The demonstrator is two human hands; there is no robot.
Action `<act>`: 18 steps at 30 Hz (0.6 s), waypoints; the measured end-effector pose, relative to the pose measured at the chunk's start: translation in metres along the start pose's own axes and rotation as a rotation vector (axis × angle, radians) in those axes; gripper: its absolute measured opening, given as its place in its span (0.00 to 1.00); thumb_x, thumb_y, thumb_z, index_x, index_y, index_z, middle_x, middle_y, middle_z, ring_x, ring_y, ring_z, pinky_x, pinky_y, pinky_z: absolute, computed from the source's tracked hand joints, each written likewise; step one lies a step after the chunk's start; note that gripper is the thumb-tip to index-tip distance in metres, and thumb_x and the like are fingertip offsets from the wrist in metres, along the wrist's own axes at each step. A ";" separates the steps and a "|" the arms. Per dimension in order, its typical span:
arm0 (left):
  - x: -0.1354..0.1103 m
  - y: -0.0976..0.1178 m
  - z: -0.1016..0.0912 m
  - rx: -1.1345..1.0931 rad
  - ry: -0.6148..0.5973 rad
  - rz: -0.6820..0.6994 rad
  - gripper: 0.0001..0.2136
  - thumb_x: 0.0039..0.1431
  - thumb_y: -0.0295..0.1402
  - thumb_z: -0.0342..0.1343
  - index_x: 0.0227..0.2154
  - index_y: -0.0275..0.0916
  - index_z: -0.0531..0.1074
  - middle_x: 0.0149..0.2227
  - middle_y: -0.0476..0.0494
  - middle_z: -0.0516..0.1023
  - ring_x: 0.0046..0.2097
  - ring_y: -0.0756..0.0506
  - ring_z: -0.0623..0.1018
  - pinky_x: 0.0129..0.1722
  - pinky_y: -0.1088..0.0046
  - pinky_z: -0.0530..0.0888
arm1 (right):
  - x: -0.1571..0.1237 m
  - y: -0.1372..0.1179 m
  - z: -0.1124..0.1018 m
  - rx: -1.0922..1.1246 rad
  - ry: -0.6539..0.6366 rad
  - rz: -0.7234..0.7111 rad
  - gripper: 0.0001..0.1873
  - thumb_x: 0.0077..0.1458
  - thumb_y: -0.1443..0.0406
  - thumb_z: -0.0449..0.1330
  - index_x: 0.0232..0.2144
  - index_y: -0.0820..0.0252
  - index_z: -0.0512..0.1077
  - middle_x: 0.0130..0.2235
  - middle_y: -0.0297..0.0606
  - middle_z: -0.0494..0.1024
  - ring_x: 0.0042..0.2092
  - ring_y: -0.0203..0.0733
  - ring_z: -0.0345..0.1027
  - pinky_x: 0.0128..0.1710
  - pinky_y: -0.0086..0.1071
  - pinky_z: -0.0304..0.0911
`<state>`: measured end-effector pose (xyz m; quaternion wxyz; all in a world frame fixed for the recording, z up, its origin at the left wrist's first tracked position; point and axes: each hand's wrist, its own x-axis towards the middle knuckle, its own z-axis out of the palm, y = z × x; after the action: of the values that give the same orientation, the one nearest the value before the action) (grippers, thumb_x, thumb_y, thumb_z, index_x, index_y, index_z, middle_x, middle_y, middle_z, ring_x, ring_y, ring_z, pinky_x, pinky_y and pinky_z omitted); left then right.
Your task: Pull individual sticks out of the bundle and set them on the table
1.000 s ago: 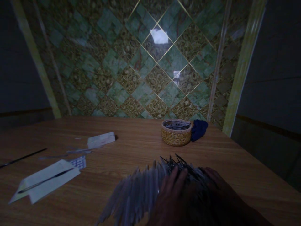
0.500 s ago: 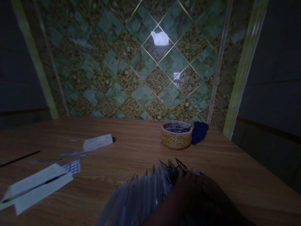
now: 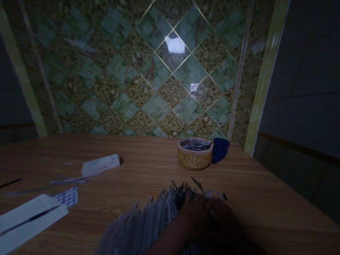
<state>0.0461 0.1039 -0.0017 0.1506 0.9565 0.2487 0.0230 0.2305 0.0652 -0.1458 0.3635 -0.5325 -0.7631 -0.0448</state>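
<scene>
The fan of slim clear sleeves (image 3: 132, 226) is at the near side of the wooden table (image 3: 148, 166). A second ago, your left hand (image 3: 192, 212) spread its fingers over it; now that hand sits close against your right hand (image 3: 223, 217). It's too dark to tell whether your fingers grip anything. Beyond, the woven basket (image 3: 195, 160) still stands beside the blue cloth (image 3: 220, 150).

At lower centre we see sticks (image 3: 138, 226). On the table (image 3: 148, 163) behind them, we find a basket (image 3: 195, 160) just left of a cloth (image 3: 220, 150).
</scene>
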 end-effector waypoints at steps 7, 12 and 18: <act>-0.015 -0.014 -0.002 -0.012 0.107 0.028 0.37 0.45 0.55 0.56 0.57 0.44 0.59 0.57 0.37 0.67 0.59 0.34 0.64 0.59 0.42 0.49 | 0.015 -0.025 0.002 -0.044 0.055 -0.125 0.18 0.61 0.60 0.49 0.51 0.51 0.67 0.56 0.41 0.69 0.58 0.53 0.60 0.55 0.54 0.59; -0.020 -0.018 -0.007 -0.013 0.100 0.018 0.37 0.46 0.52 0.58 0.58 0.46 0.57 0.59 0.40 0.65 0.60 0.35 0.62 0.60 0.44 0.48 | 0.026 -0.036 0.008 0.128 0.069 0.121 0.16 0.61 0.56 0.49 0.48 0.49 0.69 0.54 0.39 0.72 0.57 0.48 0.61 0.57 0.50 0.57; -0.025 -0.017 -0.014 0.018 0.074 -0.014 0.38 0.47 0.55 0.55 0.59 0.42 0.57 0.60 0.34 0.63 0.61 0.33 0.61 0.59 0.43 0.50 | 0.036 -0.051 0.007 0.234 0.159 0.386 0.23 0.61 0.52 0.47 0.52 0.57 0.66 0.55 0.46 0.70 0.56 0.48 0.62 0.56 0.46 0.60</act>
<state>0.0150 0.1096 0.0072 0.1331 0.9546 0.2610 0.0550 0.1774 0.0747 -0.1124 0.4834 -0.6175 -0.6163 0.0724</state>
